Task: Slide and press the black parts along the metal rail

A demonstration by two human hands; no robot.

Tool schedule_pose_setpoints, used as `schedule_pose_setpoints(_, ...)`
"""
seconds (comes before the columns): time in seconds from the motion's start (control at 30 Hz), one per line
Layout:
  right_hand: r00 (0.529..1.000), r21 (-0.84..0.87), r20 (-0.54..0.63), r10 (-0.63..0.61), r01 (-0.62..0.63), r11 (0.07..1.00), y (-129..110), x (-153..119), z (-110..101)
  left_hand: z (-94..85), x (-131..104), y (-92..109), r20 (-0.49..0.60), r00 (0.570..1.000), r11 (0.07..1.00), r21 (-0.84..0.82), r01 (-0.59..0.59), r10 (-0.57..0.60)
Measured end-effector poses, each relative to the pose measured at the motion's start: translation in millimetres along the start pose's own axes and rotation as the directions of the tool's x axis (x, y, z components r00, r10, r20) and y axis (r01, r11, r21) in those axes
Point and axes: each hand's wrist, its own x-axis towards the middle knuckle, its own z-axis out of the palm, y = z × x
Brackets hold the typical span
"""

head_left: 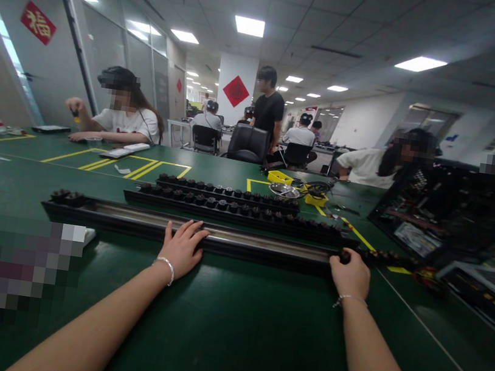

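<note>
Two grips were at the long black rail [265,252], which lay crosswise on the green bench [254,334]. The left grip [180,250] was spread, its fingers fanned over the front wall and the pale channel, left of the rail's midpoint. The rail extended well past this grip toward the left, where a cluster of black round parts [68,197] sat in the end of the channel. The right grip [353,274] was at the rail's right end, thumb and fingers closed about a small black part [345,257]; whether that part touched the channel could not be told. Between the two grips, the visible channel held no parts. Two loaded rails [235,209] lay just behind, roughly parallel. A row of black parts [387,258] lay just right of the right grip, and a metal dish [284,189] stood farther back.
</note>
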Motion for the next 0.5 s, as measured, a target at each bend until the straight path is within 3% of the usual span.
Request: schedule_pose_setpoints(0.5,0.995,0.04,-0.013,0.096,-0.096,0.995,12.8,7.0,-0.7,-3.8,0.3,2.8,0.015,1.0,1.0,-0.001,0.003,-0.003)
